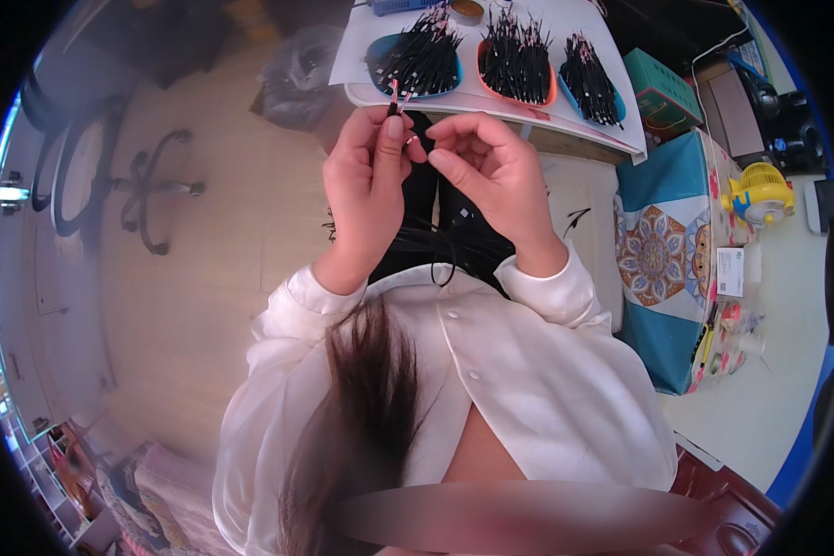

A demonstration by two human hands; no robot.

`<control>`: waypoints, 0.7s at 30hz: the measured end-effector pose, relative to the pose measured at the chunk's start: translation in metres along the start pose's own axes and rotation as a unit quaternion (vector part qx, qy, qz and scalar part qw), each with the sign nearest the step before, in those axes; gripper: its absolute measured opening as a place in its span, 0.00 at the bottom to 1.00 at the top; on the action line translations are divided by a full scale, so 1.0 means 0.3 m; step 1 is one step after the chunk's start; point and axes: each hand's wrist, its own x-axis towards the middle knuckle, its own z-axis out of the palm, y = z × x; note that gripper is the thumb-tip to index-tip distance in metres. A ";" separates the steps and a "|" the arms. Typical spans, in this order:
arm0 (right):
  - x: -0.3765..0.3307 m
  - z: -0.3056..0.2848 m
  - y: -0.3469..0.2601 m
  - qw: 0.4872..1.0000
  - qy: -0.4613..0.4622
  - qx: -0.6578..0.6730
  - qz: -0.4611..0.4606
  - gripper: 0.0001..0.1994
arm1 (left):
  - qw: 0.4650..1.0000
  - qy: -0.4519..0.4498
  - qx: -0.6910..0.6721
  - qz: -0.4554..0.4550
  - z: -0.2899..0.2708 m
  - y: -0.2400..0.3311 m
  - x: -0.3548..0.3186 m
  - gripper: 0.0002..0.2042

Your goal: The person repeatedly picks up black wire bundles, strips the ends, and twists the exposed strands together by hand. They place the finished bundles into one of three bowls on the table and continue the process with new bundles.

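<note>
While trays (378, 48) crowd the table (360, 20), the left grip (369, 176) pinches black wire (394, 108), the right grip (493, 167) unclear.

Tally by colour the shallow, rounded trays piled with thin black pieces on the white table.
Blue shallow, rounded trays: 2
Orange shallow, rounded tray: 1
Total: 3

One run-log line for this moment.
left hand: pinching thin black-and-pink piece | right hand: fingers curled close by, hold unclear | ahead: three trays of black pieces, white table
</note>
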 end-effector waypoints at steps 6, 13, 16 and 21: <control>0.030 -0.001 -0.013 0.987 0.057 -0.126 -0.079 0.06 | 0.997 -0.040 0.062 0.017 0.023 -0.024 -0.003 0.06; 0.024 -0.024 0.004 0.994 0.092 -0.039 -0.041 0.05 | 0.988 -0.078 0.116 0.061 0.030 -0.046 -0.011 0.06; 0.017 -0.036 0.014 0.993 0.076 0.086 -0.025 0.05 | 0.993 -0.116 0.023 -0.020 0.023 -0.040 -0.009 0.07; -0.004 -0.031 0.055 0.950 0.054 0.308 0.019 0.04 | 0.934 -0.172 -0.236 -0.206 0.016 -0.015 -0.007 0.09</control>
